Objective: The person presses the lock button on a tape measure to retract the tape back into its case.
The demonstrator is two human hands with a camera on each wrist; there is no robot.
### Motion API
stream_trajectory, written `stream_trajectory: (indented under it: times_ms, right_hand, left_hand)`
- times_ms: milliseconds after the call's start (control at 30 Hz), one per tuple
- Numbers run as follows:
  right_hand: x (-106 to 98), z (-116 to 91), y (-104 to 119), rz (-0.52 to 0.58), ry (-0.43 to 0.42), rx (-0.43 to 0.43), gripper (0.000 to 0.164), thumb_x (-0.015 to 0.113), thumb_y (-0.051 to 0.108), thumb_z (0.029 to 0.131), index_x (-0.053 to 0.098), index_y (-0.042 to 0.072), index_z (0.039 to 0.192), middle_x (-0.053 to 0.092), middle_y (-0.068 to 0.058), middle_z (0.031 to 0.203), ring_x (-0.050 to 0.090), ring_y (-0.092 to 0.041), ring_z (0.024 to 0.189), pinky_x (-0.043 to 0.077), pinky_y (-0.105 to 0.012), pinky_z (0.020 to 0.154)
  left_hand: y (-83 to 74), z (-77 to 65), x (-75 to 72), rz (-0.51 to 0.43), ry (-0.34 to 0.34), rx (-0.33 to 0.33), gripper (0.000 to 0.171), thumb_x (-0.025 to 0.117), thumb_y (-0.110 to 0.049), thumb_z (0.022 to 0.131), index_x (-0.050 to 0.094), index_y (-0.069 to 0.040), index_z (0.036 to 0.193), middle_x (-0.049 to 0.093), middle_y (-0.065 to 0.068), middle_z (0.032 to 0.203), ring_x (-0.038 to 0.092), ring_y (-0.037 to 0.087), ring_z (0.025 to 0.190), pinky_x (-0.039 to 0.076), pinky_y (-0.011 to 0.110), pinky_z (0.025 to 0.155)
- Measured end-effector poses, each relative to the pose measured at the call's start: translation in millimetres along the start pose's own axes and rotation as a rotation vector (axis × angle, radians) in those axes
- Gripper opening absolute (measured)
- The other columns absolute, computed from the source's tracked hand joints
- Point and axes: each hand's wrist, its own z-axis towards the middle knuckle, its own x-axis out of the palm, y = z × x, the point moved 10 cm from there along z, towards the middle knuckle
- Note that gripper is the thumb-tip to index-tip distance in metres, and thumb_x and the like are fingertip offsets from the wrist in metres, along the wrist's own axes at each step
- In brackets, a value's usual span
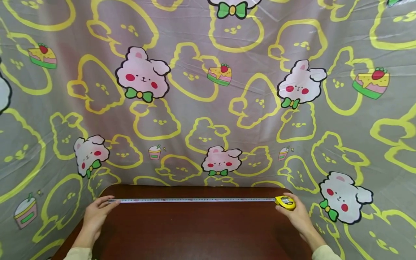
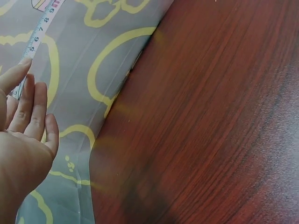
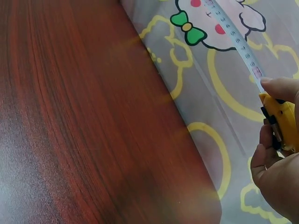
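A yellow tape measure [image 1: 285, 203] is gripped in my right hand [image 1: 297, 215], its case between thumb and fingers. From it the white blade [image 1: 195, 200] runs straight to the left, drawn out across the far part of the table. My left hand [image 1: 95, 216] pinches the blade's free end between thumb and fingertips. In the left wrist view, the thumb [image 2: 16, 77] lies over the blade near the low numbers. The right wrist view shows the thumb [image 3: 280, 88] at the mouth of the case [image 3: 282, 119], where the blade comes out.
Below the blade lies a dark red-brown wooden table [image 1: 195, 231] with rounded far corners. A grey curtain [image 1: 195, 108] printed with yellow outlines and white bunny faces hangs behind the table and along both sides, close to its edges.
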Motion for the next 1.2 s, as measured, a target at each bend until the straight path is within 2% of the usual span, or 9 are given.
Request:
stream_trajectory:
  times_ms: [67,400,733,967,1200]
  right_hand:
    - [0,-1,2,0.001,-0.001,-0.009,0.08,0.083,0.028,0.091,0.037,0.001,0.152,0.043,-0.028,0.141,0.05,-0.038,0.116,0.046,-0.031,0.085]
    - [5,-3,7,0.02,0.009,-0.028,0.08,0.086,0.028,0.088,0.04,0.002,0.15,0.045,-0.027,0.139,0.052,-0.037,0.113,0.047,-0.029,0.082]
    - [15,-6,15,0.023,0.016,-0.072,0.075,0.09,0.026,0.084,0.047,0.005,0.141,0.052,-0.02,0.13,0.056,-0.029,0.104,0.051,-0.031,0.079]
    - [26,-8,27,0.027,0.041,-0.129,0.069,0.091,0.022,0.081,0.05,0.007,0.135,0.055,-0.017,0.123,0.056,-0.026,0.099,0.05,-0.032,0.078]
    - [30,-8,30,0.029,0.037,-0.155,0.069,0.093,0.022,0.078,0.051,0.009,0.131,0.057,-0.015,0.119,0.056,-0.024,0.095,0.049,-0.032,0.075]
  left_hand:
    - [-1.1,0.4,4.2,0.005,0.013,0.001,0.066,0.084,-0.039,0.089,0.058,0.002,0.134,0.069,-0.002,0.108,0.06,0.003,0.086,0.048,0.022,0.073]
    - [-3.1,1.8,15.6,0.024,0.059,-0.005,0.068,0.083,-0.04,0.09,0.058,0.003,0.135,0.07,0.001,0.11,0.06,0.004,0.087,0.049,0.023,0.074]
    - [-11.3,-3.2,25.4,-0.021,0.071,0.025,0.058,0.087,-0.039,0.086,0.066,-0.001,0.125,0.071,-0.009,0.098,0.06,0.003,0.088,0.048,0.025,0.078]
    - [-20.0,-7.8,37.4,0.003,0.098,0.064,0.059,0.084,-0.037,0.09,0.063,0.002,0.128,0.073,-0.004,0.102,0.059,0.004,0.091,0.046,0.023,0.079]
    - [-26.6,-10.8,51.2,-0.015,0.135,0.086,0.054,0.084,-0.037,0.09,0.065,0.0,0.126,0.073,-0.002,0.107,0.061,0.004,0.092,0.046,0.025,0.081]
